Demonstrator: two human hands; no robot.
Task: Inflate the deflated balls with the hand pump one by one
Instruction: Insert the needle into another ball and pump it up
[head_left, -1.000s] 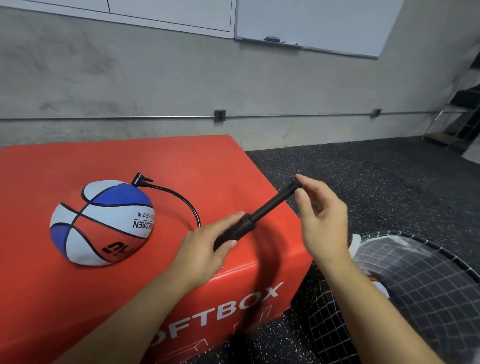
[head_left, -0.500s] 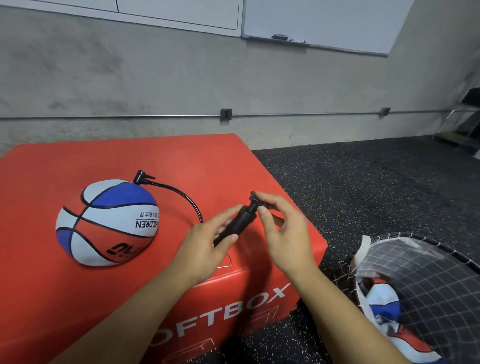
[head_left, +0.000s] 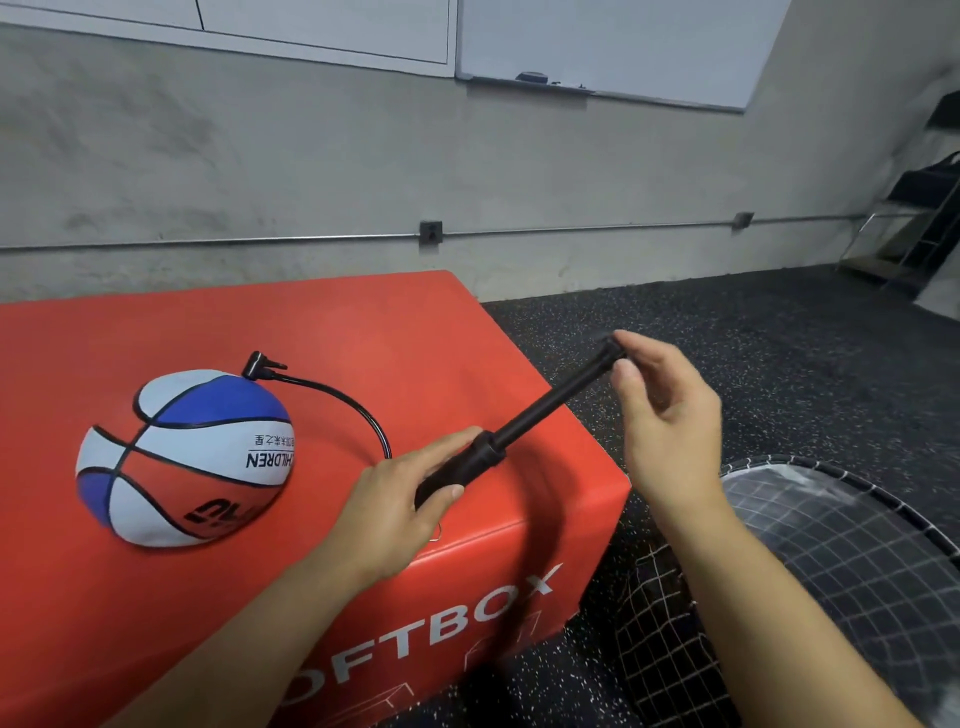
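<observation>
The ball (head_left: 184, 457), red, white and blue and still sagging flat on its underside, sits on the left of the red box (head_left: 426, 332). A black hose (head_left: 353, 402) curves from a fitting at the ball's top toward my left hand (head_left: 400, 499), which is wrapped around the barrel of the pump (head_left: 498, 447) over the box's near right corner. The pump's rod slants up to the right, fully drawn out, and my right hand (head_left: 667, 415) pinches its handle end between thumb and fingertips, out past the box edge. A net basket (head_left: 831, 551) stands on the dark floor at far right.
</observation>
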